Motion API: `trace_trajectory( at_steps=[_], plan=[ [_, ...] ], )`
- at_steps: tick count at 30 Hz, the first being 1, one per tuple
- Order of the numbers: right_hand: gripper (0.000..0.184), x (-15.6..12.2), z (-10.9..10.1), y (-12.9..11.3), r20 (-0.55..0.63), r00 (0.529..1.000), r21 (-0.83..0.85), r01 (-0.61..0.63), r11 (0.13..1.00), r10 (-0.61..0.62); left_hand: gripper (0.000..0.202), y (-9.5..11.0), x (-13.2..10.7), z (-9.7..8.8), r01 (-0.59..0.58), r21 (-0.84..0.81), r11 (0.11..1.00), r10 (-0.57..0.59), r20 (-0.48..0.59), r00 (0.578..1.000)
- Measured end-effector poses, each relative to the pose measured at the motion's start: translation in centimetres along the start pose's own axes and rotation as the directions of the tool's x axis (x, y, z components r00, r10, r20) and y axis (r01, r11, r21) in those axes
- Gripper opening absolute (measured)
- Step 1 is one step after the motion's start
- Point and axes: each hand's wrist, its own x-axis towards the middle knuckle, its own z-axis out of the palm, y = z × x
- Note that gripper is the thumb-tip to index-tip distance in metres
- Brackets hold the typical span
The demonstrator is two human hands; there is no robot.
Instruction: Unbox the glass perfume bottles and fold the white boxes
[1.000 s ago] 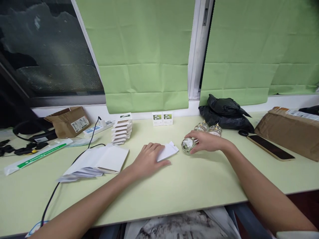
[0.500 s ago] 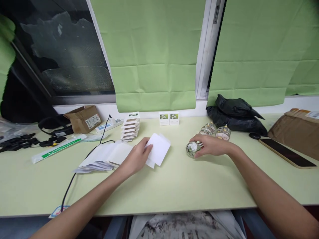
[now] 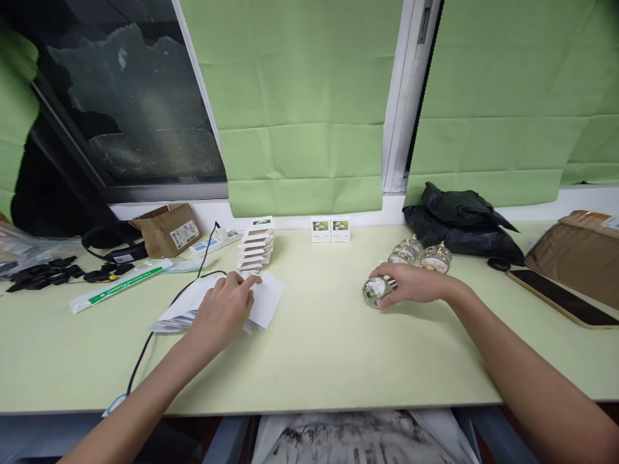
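My left hand [image 3: 224,311] rests on a spread of flat white paper sleeves [image 3: 264,303] lying on the pale green table [image 3: 329,348], fingers pressed down on the top sheet. My right hand [image 3: 411,283] is wrapped round a small glass bottle [image 3: 375,290] that lies on its side on the table. Two more glass bottles [image 3: 422,254] stand upright just behind that hand.
A stack of small white boxes [image 3: 255,245] and two printed boxes [image 3: 330,229] stand near the window sill. A black cable [image 3: 159,319] runs across the table's left. A black bag [image 3: 459,219], a phone [image 3: 561,298] and a brown parcel [image 3: 580,248] lie right; a cardboard box [image 3: 167,229] left.
My left hand lifted a white sleeve from beside the bottle, carried it left and set it down on the pile of sleeves. My right hand stayed on the lying bottle.
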Motion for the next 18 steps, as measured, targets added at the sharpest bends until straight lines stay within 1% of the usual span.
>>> trace_trajectory(
  at_steps=[2, 4, 5, 7, 9, 10, 12, 14, 18],
  plan=[
    [0.076, 0.0, 0.0, 0.0, 0.002, 1.0, 0.001, 0.002, 1.0, -0.002, 0.041, 0.3, -0.3, 0.3, 0.006, 0.117, 0.993, 0.0, -0.052, 0.999],
    [0.075, 0.0, 0.0, 0.0, 0.0, 1.0, 0.001, 0.008, 1.0, -0.008, 0.04, 0.9, -0.6, 0.7, -0.004, 0.175, 0.985, 0.027, -0.131, 0.991],
    [0.074, 0.0, 0.0, 0.0, -0.003, 1.0, -0.001, 0.01, 1.0, -0.01, 0.038, 1.3, -0.8, 0.9, -0.031, 0.18, 0.983, 0.062, -0.171, 0.983],
    [0.073, 0.0, 0.0, 0.0, -0.004, 1.0, 0.001, 0.013, 1.0, -0.013, 0.034, 1.9, -1.1, 1.7, -0.143, 0.159, 0.977, 0.174, -0.206, 0.963],
    [0.072, 0.0, 0.0, 0.1, -0.005, 1.0, 0.006, 0.015, 1.0, -0.015, 0.035, 2.4, -1.3, 2.5, -0.259, 0.119, 0.959, 0.277, -0.185, 0.943],
    [0.072, 0.0, 0.0, 0.1, -0.005, 1.0, 0.006, 0.017, 1.0, -0.017, 0.033, 2.5, -1.3, 2.9, -0.287, 0.099, 0.953, 0.3, -0.167, 0.939],
    [0.072, 0.0, 0.0, 0.2, -0.006, 1.0, 0.002, 0.015, 1.0, -0.015, 0.028, 2.6, -1.4, 3.5, -0.29, 0.072, 0.954, 0.298, -0.149, 0.943],
    [0.072, 0.0, 0.0, 0.1, -0.004, 1.0, -0.003, 0.011, 1.0, -0.011, 0.027, 2.3, -1.4, 3.8, -0.276, 0.064, 0.959, 0.283, -0.156, 0.946],
    [0.077, -0.1, -0.1, -0.3, 0.008, 1.0, 0.008, 0.0, 1.0, 0.0, 0.032, 1.6, -1.2, 3.5, -0.265, 0.103, 0.959, 0.279, -0.164, 0.946]
  ],
)
